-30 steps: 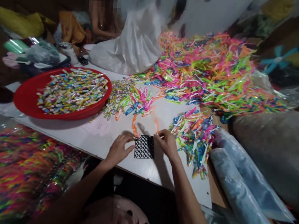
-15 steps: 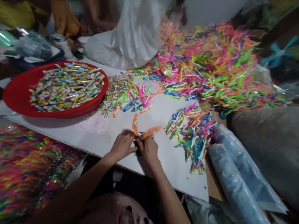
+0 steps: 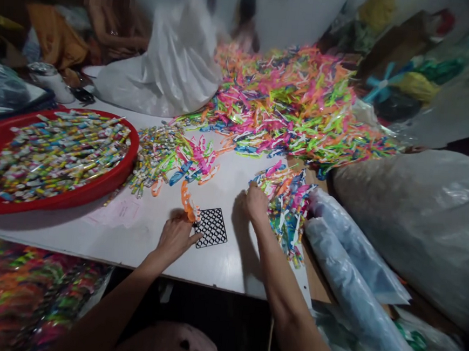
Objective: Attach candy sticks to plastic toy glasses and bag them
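- Looks early in the work: shows just one orange piece (image 3: 187, 196) by the far-left corner of the black grid (image 3: 214, 228), with most openings bare; cannot tell about its seating in an opening.
- Leaves plenty loose: a small pile (image 3: 288, 193) on the right, a large heap (image 3: 281, 98) at the back, and printed sticks (image 3: 63, 154) in the red basin (image 3: 134, 148).
- Find the grid flat on the white table (image 3: 230, 180), between the two hands and short of the front edge.
- Rests with the left hand (image 3: 177, 235) at the grid's left side, thumb and fingers slightly parted; cannot tell for sure about a hold on grid or orange piece.
- Sits with the right hand (image 3: 257, 203) at the small pile's left side, fingers drawn in narrow; cannot tell about anything pinched there.
- Offers bare tabletop between grid and small pile, and more beyond the grid.
- Runs tighter to the right, with plastic rolls (image 3: 356, 282) just beside the small pile.
- Calls for care near the front edge, with only a strip of table there.
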Demonstrator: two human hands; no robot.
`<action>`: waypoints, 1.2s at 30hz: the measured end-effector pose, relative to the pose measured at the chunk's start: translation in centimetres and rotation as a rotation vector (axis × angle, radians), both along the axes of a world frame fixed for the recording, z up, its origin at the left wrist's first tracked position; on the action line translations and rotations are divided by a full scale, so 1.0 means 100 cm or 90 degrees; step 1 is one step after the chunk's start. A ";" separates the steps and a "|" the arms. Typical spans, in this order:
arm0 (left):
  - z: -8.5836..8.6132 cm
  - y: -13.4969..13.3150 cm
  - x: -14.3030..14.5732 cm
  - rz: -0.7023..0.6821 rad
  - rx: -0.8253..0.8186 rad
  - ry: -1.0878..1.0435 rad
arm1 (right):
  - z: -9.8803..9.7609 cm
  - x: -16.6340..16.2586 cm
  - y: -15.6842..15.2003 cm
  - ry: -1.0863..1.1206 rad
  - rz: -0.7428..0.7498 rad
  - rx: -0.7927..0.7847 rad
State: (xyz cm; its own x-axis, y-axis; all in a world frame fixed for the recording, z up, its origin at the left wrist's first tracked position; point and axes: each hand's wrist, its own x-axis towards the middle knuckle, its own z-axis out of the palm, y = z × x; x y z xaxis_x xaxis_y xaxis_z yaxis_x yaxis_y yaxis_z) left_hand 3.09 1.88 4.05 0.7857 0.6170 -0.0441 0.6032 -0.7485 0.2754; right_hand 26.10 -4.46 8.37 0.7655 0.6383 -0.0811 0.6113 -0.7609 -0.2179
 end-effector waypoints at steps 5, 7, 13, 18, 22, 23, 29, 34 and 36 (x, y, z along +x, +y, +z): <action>0.031 0.010 -0.026 0.040 -0.365 -0.193 | -0.007 -0.017 -0.017 0.085 0.014 0.098; 0.056 0.019 -0.032 0.137 -0.475 -0.332 | -0.015 -0.041 -0.038 0.165 0.077 0.277; 0.103 0.034 0.020 0.130 -0.202 -0.467 | -0.053 -0.103 -0.061 0.432 0.152 0.445; 0.094 0.026 0.047 0.058 -0.050 -0.328 | -0.057 -0.115 -0.041 0.356 0.175 0.451; 0.096 0.023 0.041 0.070 -0.108 -0.319 | -0.039 -0.133 -0.023 0.177 0.260 0.137; 0.098 0.024 0.040 0.077 -0.144 -0.329 | -0.034 -0.137 -0.019 0.145 0.262 0.071; 0.105 0.036 0.040 0.130 -0.252 -0.387 | -0.016 -0.135 -0.004 0.099 0.335 -0.028; 0.105 0.035 0.031 0.094 -0.381 -0.436 | -0.019 -0.133 -0.009 0.084 0.317 -0.009; 0.105 0.030 0.029 0.063 -0.335 -0.426 | -0.022 -0.138 -0.011 0.091 0.307 -0.002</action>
State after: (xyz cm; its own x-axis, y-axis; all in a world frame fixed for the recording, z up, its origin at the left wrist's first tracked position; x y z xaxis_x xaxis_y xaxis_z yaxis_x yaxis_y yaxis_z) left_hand 6.03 4.83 14.56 0.6917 0.7138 0.1100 0.2461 -0.3761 0.8933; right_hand 12.33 -5.54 6.21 0.3649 0.9160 -0.1666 0.8575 -0.4004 -0.3232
